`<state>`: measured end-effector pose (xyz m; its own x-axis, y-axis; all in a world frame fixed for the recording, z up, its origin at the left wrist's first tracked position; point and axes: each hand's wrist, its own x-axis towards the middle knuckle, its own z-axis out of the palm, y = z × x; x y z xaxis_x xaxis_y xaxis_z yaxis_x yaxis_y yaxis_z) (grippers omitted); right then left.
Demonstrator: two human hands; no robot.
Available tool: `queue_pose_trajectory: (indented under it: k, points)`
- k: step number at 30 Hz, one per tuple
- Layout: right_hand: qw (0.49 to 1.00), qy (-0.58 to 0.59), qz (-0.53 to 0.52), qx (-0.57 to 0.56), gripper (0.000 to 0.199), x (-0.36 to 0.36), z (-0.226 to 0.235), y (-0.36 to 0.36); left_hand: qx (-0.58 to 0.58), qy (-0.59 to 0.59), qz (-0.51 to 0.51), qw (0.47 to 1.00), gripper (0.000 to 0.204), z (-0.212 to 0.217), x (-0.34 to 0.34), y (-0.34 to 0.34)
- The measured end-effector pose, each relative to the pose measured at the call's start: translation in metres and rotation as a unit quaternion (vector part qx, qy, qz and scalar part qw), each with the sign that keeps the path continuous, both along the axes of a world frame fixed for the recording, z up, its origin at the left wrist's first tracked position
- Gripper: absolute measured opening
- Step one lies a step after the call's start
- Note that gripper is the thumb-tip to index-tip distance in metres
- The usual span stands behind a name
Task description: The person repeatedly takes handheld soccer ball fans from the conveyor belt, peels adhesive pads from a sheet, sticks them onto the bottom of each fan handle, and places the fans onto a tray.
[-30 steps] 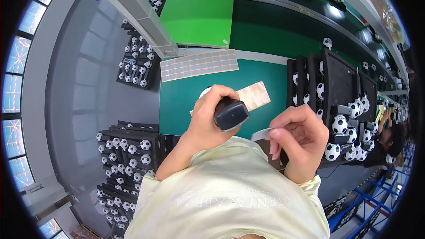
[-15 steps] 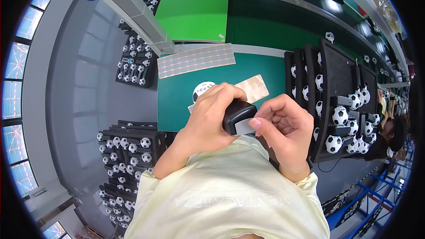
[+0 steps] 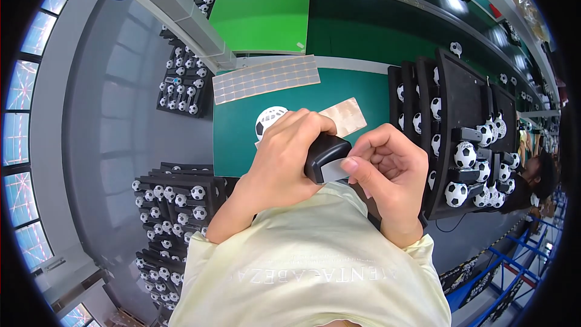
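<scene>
My left hand (image 3: 283, 148) is closed around a black block with rounded edges (image 3: 327, 152), held above the green worktable. A white and black football-patterned ball (image 3: 270, 120) shows just beyond this hand; whether it joins the block is hidden. Between the thumb and finger of my right hand (image 3: 390, 175) is the edge of a pale grey sticker (image 3: 333, 171), lying against the near face of the block. The other right fingers are curled.
A sheet of grey stickers (image 3: 266, 79) lies on the green worktable (image 3: 363, 91), with a tan paper piece (image 3: 345, 117) nearer. Black trays of football pieces (image 3: 463, 85) stand on the right. More stacked trays (image 3: 175, 206) are at left. A person (image 3: 535, 175) is far right.
The ball beyond my left hand has shifted slightly left and away. Both hands keep nearly the same place, with the sticker still at the block's near face.
</scene>
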<state>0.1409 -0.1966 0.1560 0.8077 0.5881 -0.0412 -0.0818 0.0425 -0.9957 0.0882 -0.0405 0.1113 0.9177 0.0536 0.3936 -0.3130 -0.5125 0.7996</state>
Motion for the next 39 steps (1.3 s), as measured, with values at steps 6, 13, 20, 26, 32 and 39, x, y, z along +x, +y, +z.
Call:
queue_pose_trajectory:
  k: [6,13,20,26,32,39]
  points:
    - [1.0,-0.004,0.0,0.004,0.012,0.001,-0.001,0.0,0.006,0.004,-0.001,1.0,0.042,0.001,0.001,0.0]
    - [1.0,-0.006,-0.004,0.002,0.012,0.001,-0.001,-0.001,0.009,0.001,-0.002,1.0,0.041,0.001,0.002,-0.001]
    - [1.0,-0.026,-0.011,-0.013,0.013,0.0,-0.002,0.0,0.022,-0.019,0.008,1.0,0.04,0.0,0.003,-0.001]
    - [0.989,-0.142,-0.02,-0.041,0.015,-0.001,-0.009,0.002,0.03,-0.053,0.013,0.998,0.04,-0.002,0.006,-0.002]
    - [0.994,-0.102,-0.011,-0.041,0.016,0.003,-0.015,0.005,-0.052,-0.074,-0.04,0.995,0.041,-0.009,0.006,0.0]
    - [0.992,0.115,-0.023,0.055,0.024,0.01,-0.032,0.012,-0.317,-0.006,-0.048,0.947,0.052,-0.028,0.009,-0.009]
